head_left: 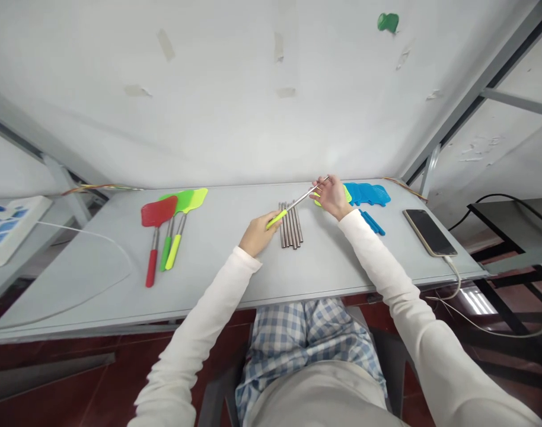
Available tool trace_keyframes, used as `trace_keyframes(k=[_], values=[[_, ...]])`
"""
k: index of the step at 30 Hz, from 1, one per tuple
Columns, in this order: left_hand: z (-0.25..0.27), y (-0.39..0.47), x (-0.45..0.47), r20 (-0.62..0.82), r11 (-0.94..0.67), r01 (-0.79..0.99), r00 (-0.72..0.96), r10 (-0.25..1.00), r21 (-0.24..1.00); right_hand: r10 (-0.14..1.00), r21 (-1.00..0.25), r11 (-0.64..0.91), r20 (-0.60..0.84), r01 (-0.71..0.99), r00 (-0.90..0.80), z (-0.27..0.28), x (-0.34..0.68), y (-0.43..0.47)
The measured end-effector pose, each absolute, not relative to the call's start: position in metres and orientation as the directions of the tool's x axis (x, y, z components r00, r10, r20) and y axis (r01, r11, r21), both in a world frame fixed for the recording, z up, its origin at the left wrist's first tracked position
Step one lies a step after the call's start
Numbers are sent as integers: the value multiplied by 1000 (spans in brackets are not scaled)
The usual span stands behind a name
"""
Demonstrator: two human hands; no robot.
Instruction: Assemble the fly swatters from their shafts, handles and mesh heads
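My left hand [257, 233] is closed round a yellow-green handle [277, 219] with a thin metal rod [303, 197] extending up and right from it. At the rod's far end, my right hand [332, 196] is partly curled, its fingers around the tip. Beneath the rod, several loose metal tubes [290, 228] lie side by side on the table [235, 279]. Partly hidden behind my right hand is a yellow-green fly swatter head [347, 194]. Several blue swatter heads [371, 193] overlap beside it, with blue handles [372, 222] in front.
On the left lie a red fly swatter [159, 212], a green one [166, 252] and a yellow-green one [174, 251]. A phone [429, 231] with a white cable [453, 273] is near the right edge. A white wall [235, 118] rises behind the table.
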State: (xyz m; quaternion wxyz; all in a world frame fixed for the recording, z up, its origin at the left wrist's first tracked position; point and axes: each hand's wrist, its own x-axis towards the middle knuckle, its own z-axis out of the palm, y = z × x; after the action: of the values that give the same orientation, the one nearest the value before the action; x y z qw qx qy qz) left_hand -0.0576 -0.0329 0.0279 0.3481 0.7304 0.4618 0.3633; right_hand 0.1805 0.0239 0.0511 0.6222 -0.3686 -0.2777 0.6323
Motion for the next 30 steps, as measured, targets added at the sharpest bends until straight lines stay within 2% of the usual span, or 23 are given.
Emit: trace_keyframes(k=[3,7,12,17,19,22,24,26,28,30], values=[[24,-32,-56,245,-380,420,340,908,824,992,-775,-31,-103,-631,78,45,168,21],[27,-31,-46,223,-374,475,345,912,796,981,-782,4,-116,-623,152,28,136,8],[28,-35,-38,232,-385,529,333,914,756,982,-737,-31,-148,-675,117,33,125,-8],[25,-47,-25,215,-338,694,260,941,636,911,-638,-9,-323,-770,257,60,117,-14],[25,-51,-19,220,-363,659,293,931,659,888,-614,39,-341,-788,310,67,111,-15],[29,-54,-12,224,-361,468,323,919,806,908,-625,77,-279,-777,314,70,107,-14],[35,-52,-10,128,-225,258,345,930,940,930,-640,68,-237,-765,281,69,109,-13],[42,-48,-13,-82,68,47,445,892,997,951,-661,49,-199,-749,238,70,117,-9],[46,-46,-22,-298,416,-63,601,742,907,964,-686,48,-159,-726,214,73,135,-1],[45,-47,-36,-397,642,-100,711,580,760,970,-713,58,-126,-699,209,77,159,10]])
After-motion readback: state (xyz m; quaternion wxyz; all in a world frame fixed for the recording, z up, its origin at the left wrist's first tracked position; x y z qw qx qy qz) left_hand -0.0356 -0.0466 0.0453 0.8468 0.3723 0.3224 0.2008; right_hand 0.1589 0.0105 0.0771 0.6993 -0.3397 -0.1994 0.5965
